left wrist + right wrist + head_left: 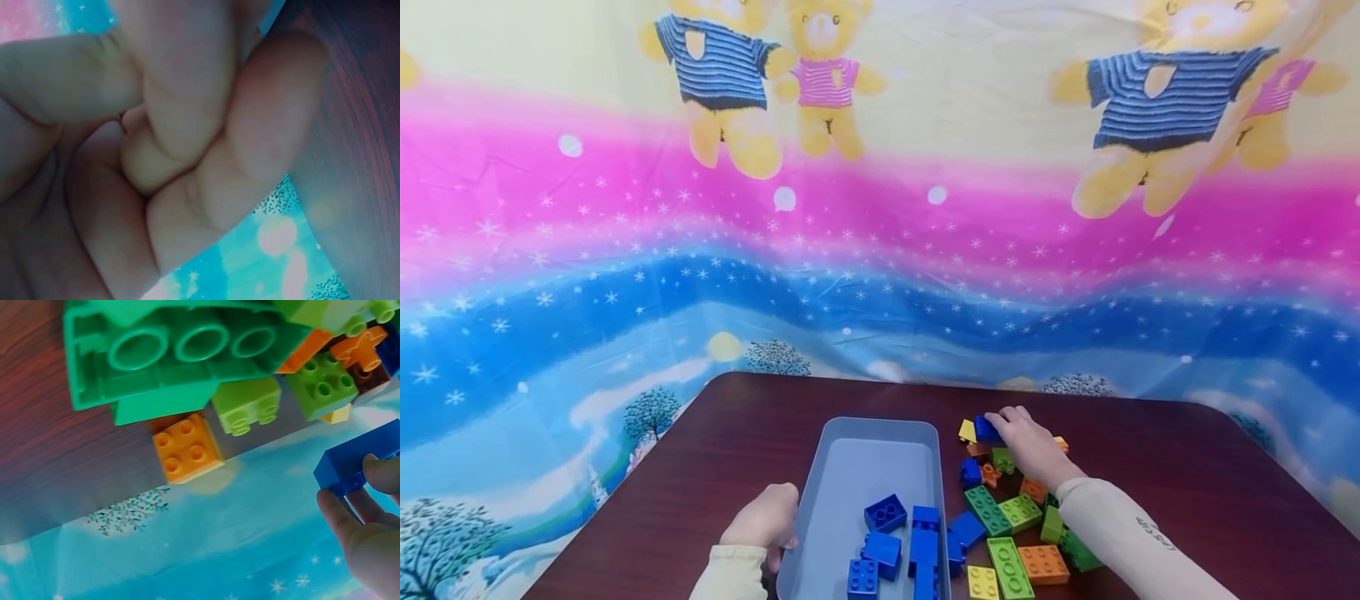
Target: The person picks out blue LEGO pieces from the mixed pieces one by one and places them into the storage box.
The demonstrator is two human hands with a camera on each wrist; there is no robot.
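My right hand [1026, 442] pinches a blue brick [987, 429] between thumb and fingers, at the far end of a loose pile of toy building bricks. In the right wrist view the same blue brick [353, 456] is tilted at the fingertips. Beside the left rim of a grey-blue tray [842, 467] is my left hand [763, 517], its fingers curled and its knuckles right at the tray's outer edge. The left wrist view shows those fingers folded toward the palm, with nothing visible between them. Several blue bricks [882, 554] lie in the tray's near half.
Right of the tray lie green bricks [988, 510], orange bricks [1043, 564], a yellow brick [982, 582] and more blue bricks [966, 527]. An orange brick [187, 449] sits near the edge of the dark table [1187, 467]. A printed curtain [880, 250] hangs behind.
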